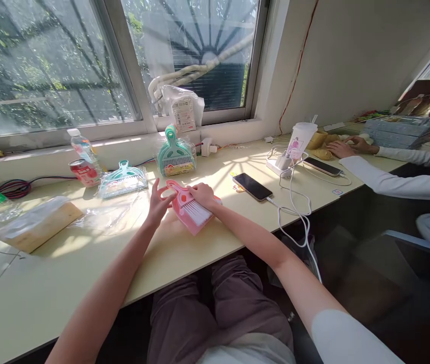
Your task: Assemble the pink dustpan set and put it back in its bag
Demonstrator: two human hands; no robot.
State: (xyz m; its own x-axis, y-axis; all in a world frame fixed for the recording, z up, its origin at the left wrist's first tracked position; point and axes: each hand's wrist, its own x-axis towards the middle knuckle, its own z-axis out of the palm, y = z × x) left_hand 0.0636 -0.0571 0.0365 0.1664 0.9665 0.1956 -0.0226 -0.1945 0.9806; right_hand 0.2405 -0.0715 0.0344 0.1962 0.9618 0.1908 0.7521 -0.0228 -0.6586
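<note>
**Two Hands on a Pink Dustpan Set at a Sunlit Worktable**

A pink dustpan-and-brush set (193, 226), its white bristles (199, 212) facing up, sits at the centre of the frame above a pale yellow table (154, 268). The person's right hand (201, 194) holds the set from its upper right side, fingers bent over it. The left hand (157, 206) meets the handle end with fingers spread and thumb at the edge; whether they grip cannot be told.

Just left of centre, a crumpled clear wrapper (104, 217) lies near a bagged teal set (123, 181); another bagged set, green (177, 154), leans upright in the upper middle. A red can (85, 173) and a clear bottle (82, 145) stand at upper left, with a pack of tissues (44, 223) at far left.

Right of centre, a dark-screened phone (252, 186) trails a white cable (306, 227) near a translucent cup (301, 140). At upper right, a co-worker's hands (341, 149) rest on yellowish material (319, 147) beside a second phone (323, 166). Light enters through the window (48, 65).
</note>
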